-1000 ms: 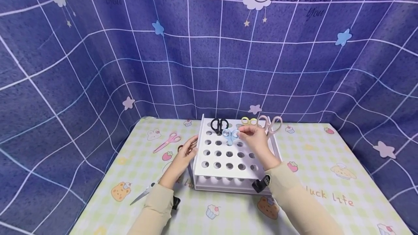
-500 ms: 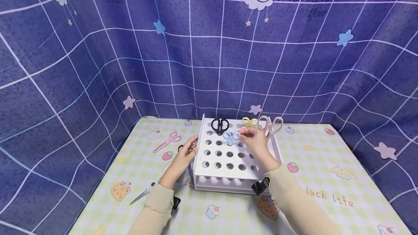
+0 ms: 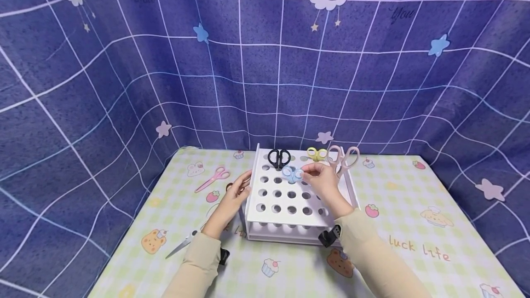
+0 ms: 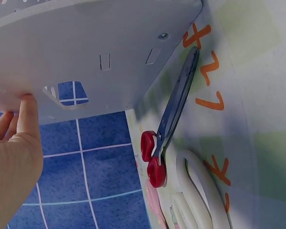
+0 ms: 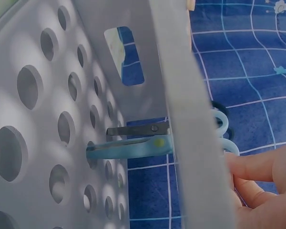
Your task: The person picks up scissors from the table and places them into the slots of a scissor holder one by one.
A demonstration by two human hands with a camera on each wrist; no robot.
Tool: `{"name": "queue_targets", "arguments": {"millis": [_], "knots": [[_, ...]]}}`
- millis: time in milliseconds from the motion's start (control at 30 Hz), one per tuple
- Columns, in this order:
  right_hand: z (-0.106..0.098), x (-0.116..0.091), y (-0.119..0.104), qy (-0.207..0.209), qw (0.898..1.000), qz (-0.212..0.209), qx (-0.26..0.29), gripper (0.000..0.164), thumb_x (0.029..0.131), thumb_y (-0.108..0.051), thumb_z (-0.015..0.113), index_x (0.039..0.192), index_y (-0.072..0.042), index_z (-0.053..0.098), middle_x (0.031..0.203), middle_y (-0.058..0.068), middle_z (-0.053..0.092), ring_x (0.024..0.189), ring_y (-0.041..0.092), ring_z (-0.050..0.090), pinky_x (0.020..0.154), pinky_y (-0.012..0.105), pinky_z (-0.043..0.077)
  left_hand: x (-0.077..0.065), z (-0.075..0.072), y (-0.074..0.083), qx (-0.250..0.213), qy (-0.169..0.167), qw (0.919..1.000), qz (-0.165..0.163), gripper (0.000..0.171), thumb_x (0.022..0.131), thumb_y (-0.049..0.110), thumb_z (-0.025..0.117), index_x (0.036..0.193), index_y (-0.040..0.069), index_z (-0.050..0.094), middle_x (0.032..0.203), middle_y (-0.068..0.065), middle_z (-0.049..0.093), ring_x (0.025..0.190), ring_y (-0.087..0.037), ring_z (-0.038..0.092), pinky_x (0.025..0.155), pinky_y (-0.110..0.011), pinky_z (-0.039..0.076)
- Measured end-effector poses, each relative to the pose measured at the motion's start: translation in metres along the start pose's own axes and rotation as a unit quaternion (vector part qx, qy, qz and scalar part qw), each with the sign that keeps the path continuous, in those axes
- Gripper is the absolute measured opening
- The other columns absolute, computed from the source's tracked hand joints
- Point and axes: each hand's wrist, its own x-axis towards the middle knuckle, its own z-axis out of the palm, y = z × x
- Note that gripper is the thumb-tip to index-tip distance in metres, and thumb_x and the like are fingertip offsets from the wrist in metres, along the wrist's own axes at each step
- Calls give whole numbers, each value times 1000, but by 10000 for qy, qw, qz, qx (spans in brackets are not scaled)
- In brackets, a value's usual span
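Observation:
My right hand [image 3: 325, 184] pinches one handle loop of light blue scissors [image 3: 290, 176] over a white two-tier rack [image 3: 269, 200] with rows of round holes. In the right wrist view the scissors' covered blade [image 5: 128, 150] passes below the top panel, its tip at a hole of the lower panel. My left hand [image 3: 229, 205] touches the rack's left side panel [image 4: 71, 38], its fingertips against the panel in the left wrist view. Black scissors [image 3: 279, 160], yellow scissors [image 3: 316, 154] and larger pale pink scissors [image 3: 343, 159] stand in the rack's back part, handles up.
Pink scissors [image 3: 214, 178] lie on the patterned tablecloth [image 3: 232, 275] left of the rack. Closer to my left arm are red-handled scissors [image 4: 156, 167] and scissors with white handles [image 4: 200, 191]. A blue curtain [image 3: 265, 68] hangs behind the table.
The light blue scissors have sunk lower, so their handles now sit close to the rack's top panel. My right hand has kept its pinch; the left hand has stayed put.

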Motion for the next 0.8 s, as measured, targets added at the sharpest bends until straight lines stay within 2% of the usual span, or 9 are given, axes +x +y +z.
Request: {"name": "queue_targets", "arguments": {"millis": [333,800], "knots": [[1,1,1,-81,9999,-69,48,12,80,3,68,91,5,71,82,15,71,62,0,55,59,10,48,1,0,0,-26,13,10000,-39,53,101,9,46,151,13,32,151,-17,41,142,-30,36,117,-45,30],[2,4,5,-143,9998,-88,90,14,81,4,66,94,5,71,85,16,71,65,1,55,61,11,48,1,0,0,57,2,10000,-2,54,101,10,46,152,10,30,151,-19,40,142,-32,36,118,-47,28]]}}
